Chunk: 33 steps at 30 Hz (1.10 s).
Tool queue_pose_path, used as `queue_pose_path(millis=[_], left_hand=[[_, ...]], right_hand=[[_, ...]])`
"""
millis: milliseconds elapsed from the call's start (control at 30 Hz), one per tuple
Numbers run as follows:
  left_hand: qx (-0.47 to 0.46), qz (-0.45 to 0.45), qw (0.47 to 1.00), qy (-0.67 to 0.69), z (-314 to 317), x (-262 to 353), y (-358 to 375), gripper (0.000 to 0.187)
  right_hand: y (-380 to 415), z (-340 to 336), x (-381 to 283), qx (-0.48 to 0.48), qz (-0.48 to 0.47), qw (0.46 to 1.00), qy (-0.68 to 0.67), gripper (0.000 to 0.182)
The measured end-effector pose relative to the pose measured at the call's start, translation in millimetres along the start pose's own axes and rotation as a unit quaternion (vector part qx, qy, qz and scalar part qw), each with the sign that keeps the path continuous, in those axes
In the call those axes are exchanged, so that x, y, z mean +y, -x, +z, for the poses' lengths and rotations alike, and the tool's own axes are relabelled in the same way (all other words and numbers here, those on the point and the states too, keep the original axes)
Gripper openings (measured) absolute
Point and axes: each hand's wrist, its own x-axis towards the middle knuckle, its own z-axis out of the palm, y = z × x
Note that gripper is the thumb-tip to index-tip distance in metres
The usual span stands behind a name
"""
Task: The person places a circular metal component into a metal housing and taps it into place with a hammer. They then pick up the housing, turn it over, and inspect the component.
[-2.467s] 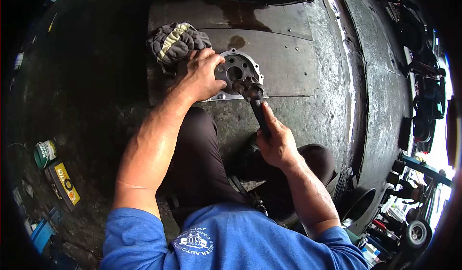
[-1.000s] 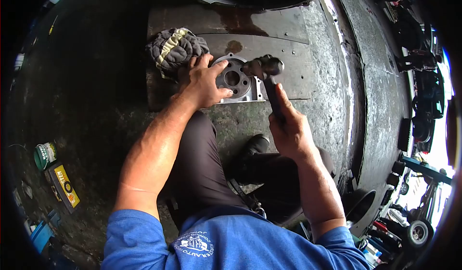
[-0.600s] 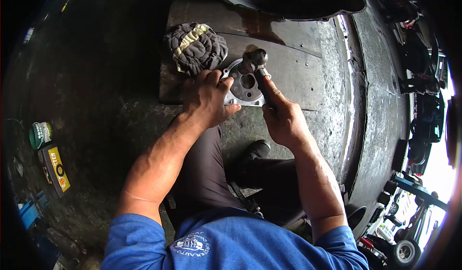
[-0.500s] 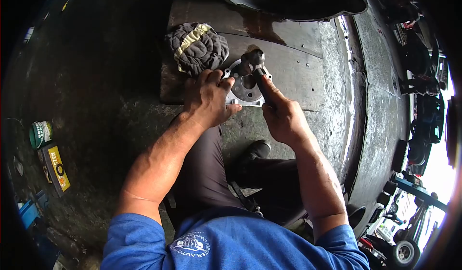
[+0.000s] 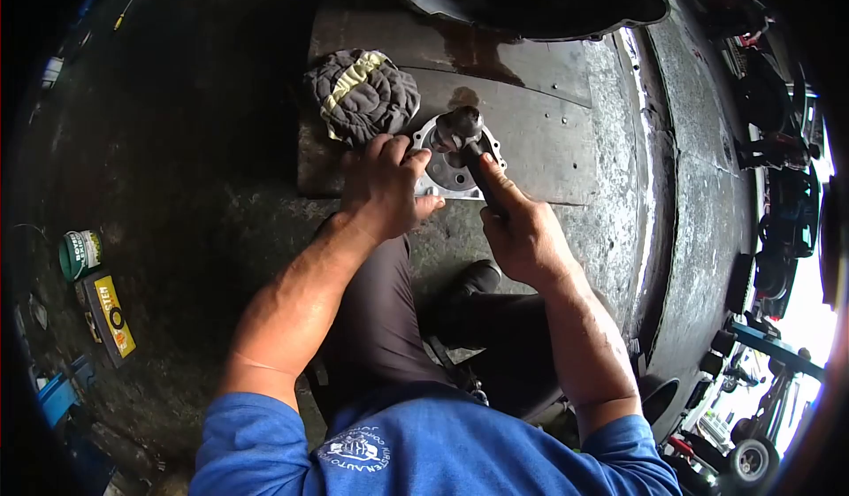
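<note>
My right hand is wrapped round the dark handle of a hammer, index finger stretched along it. The hammer's rounded metal head lies over the upper part of a silver, round-bodied metal housing with a drilled flange and a dark inner face. At the housing's left side, my left hand grips the edge, with bent fingers above and the thumb at the near corner. A bundled grey cloth with a pale yellow strip sits just beyond my left fingers.
The housing rests near the front edge of a metal-topped bench with a wet stain. A large dark casing stands at its far end. On the floor to the left are a yellow-and-black box, a green tub and a screwdriver.
The hammer head has come slightly down and left over the housing, with my right hand following. My left hand keeps its place. The view has shifted slightly.
</note>
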Motion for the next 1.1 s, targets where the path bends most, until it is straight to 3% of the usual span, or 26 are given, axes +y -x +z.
queue_pose_path(millis=[100, 133, 333, 500, 700, 833, 900, 1067, 1100], left_hand=[[0.109, 0.065, 0.991, 0.041, 18, -6, 13, 0.060], [0.125, 0.070, 0.988, 0.063, 22, -3, 16, 0.047], [0.057, -0.008, 0.997, 0.048, 17, 15, 20, 0.039], [0.066, -0.003, 0.996, 0.057, 17, 14, 21, 0.038], [0.096, -0.008, 0.991, 0.091, 24, 11, 21, 0.037], [0.072, -0.016, 0.994, 0.086, 19, 13, 22, 0.035], [0.052, -0.027, 0.996, 0.065, 13, 17, 17, 0.035], [0.089, 0.015, 0.994, 0.061, 25, 9, 20, 0.045], [0.088, 0.019, 0.994, 0.055, 21, 12, 18, 0.047]], right_hand=[[6, -4, -8, -0.026, 0.056, 0.997, 0.045, 0.069], [8, -3, -6, -0.021, 0.051, 0.998, 0.040, 0.069], [14, 6, 6, -0.009, -0.007, 1.000, 0.020, 0.073], [5, 11, 9, -0.046, 0.005, 0.997, 0.055, 0.074], [13, -7, -22, 0.013, -0.043, 0.998, 0.040, 0.075], [13, 13, 6, 0.011, -0.066, 0.994, 0.081, 0.077], [3, 12, 10, -0.008, -0.024, 0.997, 0.067, 0.077], [12, -17, 8, 0.057, -0.011, 0.998, -0.017, 0.072], [12, -22, 5, 0.053, 0.027, 0.998, -0.032, 0.071]])
